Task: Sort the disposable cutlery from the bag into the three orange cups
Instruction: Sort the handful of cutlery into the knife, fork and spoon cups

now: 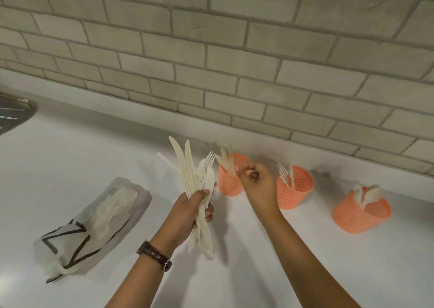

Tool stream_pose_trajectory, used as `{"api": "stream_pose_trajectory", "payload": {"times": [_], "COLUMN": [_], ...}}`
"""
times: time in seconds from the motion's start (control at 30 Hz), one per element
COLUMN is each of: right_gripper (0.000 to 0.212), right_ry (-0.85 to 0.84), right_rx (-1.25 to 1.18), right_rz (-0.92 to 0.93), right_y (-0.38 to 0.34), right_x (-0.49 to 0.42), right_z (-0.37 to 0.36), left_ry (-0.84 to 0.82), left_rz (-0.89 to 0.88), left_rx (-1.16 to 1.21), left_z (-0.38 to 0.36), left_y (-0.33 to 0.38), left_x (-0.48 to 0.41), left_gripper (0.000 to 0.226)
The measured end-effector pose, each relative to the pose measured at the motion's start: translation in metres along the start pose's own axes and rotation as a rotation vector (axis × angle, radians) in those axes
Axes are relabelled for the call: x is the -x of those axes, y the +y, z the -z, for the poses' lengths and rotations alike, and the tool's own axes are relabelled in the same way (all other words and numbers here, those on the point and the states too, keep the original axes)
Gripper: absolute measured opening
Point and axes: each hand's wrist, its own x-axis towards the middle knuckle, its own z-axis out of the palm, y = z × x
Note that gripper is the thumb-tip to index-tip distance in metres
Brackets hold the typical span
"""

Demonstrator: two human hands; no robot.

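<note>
Cream-coloured disposable plastic cutlery [199, 190] is bunched in the left hand [190, 213], whose fingers and thumb wrap tight round the lower half of the bundle, above a white countertop [94, 143]. The bundle's long axis runs from six o'clock up to about eleven o'clock. Knife blades fan out at the top and one fork's tines point toward one o'clock, while the handle ends hang below the fist. A dark brown wristwatch [155, 255] sits on that wrist.

The counter meets a wall of pale grey brick-shaped tiles [234, 49] at twelve o'clock. A dull metal curved rim [14, 112] shows at the frame's nine o'clock edge.

At eight o'clock from the bundle lies a translucent plastic bag with dark angular lettering [94, 220], flat on the counter, with more pale cutlery inside.

From two to four o'clock stand three orange mesh cups. The left orange cup [229, 185] holds knives, the middle orange cup [293, 190] holds forks, and the right orange cup [359, 213] holds spoons.

The right hand [256, 183] hovers between the left and middle cups, fingers curled. Its fingertips are at the knives in the left cup, but whether they pinch one cannot be told.
</note>
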Motion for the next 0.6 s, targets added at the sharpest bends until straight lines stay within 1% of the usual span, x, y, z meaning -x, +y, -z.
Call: {"api": "stream_pose_trajectory", "payload": {"times": [0.07,0.1,0.17,0.23,0.3,0.37,0.43,0.53,0.6], "right_gripper": [0.005,0.006,0.009,0.006,0.005,0.006,0.009,0.015,0.02], "right_ry": [-0.145,-0.197,-0.215,-0.183,-0.165,-0.126,-0.045,0.124,0.224], "right_rx": [-0.114,-0.138,-0.153,-0.16,-0.179,-0.228,-0.273,-0.351,-0.299], "right_rz": [-0.056,-0.094,-0.158,-0.173,-0.184,-0.227,-0.249,-0.146,-0.016], "right_y": [-0.008,-0.01,-0.01,-0.011,-0.012,-0.017,-0.022,-0.035,-0.044], "right_x": [0.02,0.027,0.033,0.033,0.03,0.024,0.012,-0.016,-0.037], "right_z": [0.004,0.005,0.007,0.01,0.015,0.022,0.03,0.041,0.045], "left_ry": [-0.021,-0.033,-0.064,-0.096,-0.115,-0.091,-0.035,0.052,0.099], "left_rz": [0.026,0.028,0.013,-0.003,-0.01,0.006,0.031,0.055,0.069], "left_rx": [-0.046,-0.075,-0.119,-0.146,-0.163,-0.156,-0.163,-0.159,-0.14], "left_z": [-0.007,-0.011,-0.019,-0.026,-0.029,-0.029,-0.026,-0.016,-0.008], "left_y": [-0.003,-0.004,-0.005,-0.005,-0.006,-0.006,-0.006,-0.006,-0.007], "left_x": [-0.002,-0.003,-0.003,-0.002,-0.002,-0.004,-0.007,-0.01,-0.011], "left_gripper": [0.016,0.012,0.007,0.01,0.017,0.02,0.023,0.021,0.015]}}
